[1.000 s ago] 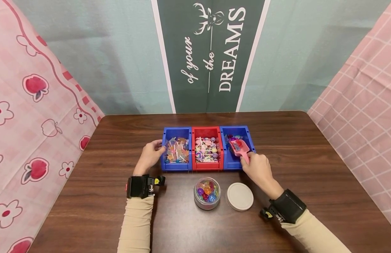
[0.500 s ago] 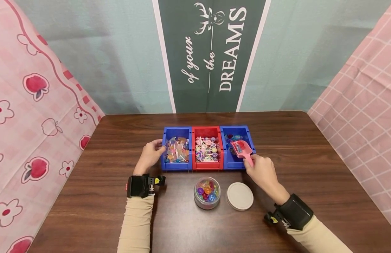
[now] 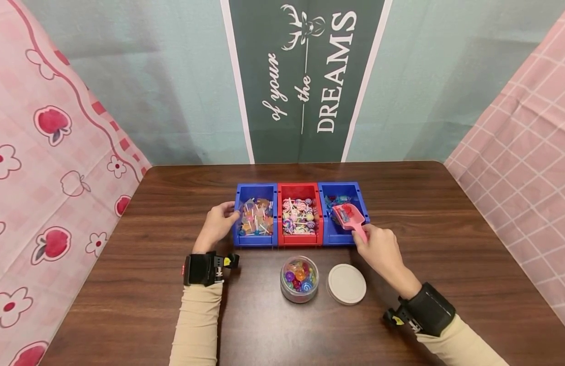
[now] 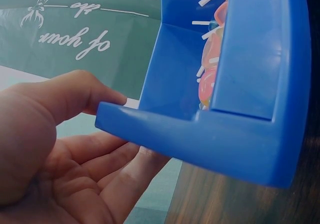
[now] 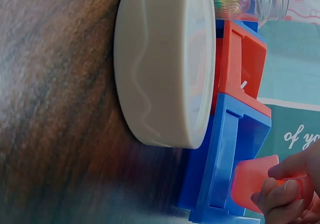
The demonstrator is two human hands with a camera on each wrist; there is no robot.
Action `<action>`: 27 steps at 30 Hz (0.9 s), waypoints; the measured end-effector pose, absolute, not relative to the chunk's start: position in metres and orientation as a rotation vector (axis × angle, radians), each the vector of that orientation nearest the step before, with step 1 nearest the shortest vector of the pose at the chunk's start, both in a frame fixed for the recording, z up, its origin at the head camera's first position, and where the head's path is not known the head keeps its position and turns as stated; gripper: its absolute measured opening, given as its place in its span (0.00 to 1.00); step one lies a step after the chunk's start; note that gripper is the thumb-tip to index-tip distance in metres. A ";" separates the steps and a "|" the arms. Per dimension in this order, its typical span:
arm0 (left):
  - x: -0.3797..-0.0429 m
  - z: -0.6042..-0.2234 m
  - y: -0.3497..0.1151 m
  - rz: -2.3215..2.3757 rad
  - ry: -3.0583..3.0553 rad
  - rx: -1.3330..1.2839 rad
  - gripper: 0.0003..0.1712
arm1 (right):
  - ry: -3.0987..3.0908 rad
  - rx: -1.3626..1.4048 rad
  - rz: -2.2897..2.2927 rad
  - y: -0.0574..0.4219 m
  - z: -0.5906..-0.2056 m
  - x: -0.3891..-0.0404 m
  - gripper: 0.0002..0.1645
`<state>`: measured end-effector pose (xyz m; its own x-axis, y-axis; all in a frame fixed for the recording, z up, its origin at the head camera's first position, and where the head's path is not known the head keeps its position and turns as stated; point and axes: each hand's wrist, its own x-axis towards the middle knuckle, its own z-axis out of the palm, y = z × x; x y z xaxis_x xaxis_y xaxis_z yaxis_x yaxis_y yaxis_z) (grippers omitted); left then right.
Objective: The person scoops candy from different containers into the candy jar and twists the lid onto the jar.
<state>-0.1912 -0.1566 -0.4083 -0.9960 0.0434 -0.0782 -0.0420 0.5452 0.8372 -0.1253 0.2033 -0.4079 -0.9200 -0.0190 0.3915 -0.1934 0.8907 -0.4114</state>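
Note:
My left hand [image 3: 217, 226] grips the outer side wall of the left blue bin [image 3: 257, 241]; in the left wrist view the thumb lies over the rim and the fingers are outside below. Candy-like lollipops [image 4: 209, 79] fill that bin. With my right hand [image 3: 378, 249] I hold a small pink scoop [image 3: 354, 221] by its handle, over the right blue bin [image 3: 334, 238]. Red and blue wrapped candies lie in the scoop. More blue wrapped candies [image 3: 342, 199] are at the back of the bin, partly hidden by the scoop.
Between the blue bins stands a red bin [image 3: 300, 241] of swirl lollipops. In front of the row is an uncapped clear jar [image 3: 297, 297] of colourful candies, with its whitish lid [image 3: 346, 284] lying to the right. All sit on a dark wooden table [image 3: 173, 203].
My right hand has drawn the scoop slightly right and toward me, mostly in the first half second. The left hand and the bins have stayed where they were.

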 end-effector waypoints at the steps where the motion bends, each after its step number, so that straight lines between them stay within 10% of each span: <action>1: -0.191 -0.408 -0.157 1.458 2.680 -0.008 0.26 | -2.673 0.161 0.640 0.204 -0.408 -0.125 0.13; 27: -0.190 -0.409 -0.157 1.453 2.684 -0.006 0.25 | -2.523 0.452 0.721 0.214 -0.373 -0.092 0.11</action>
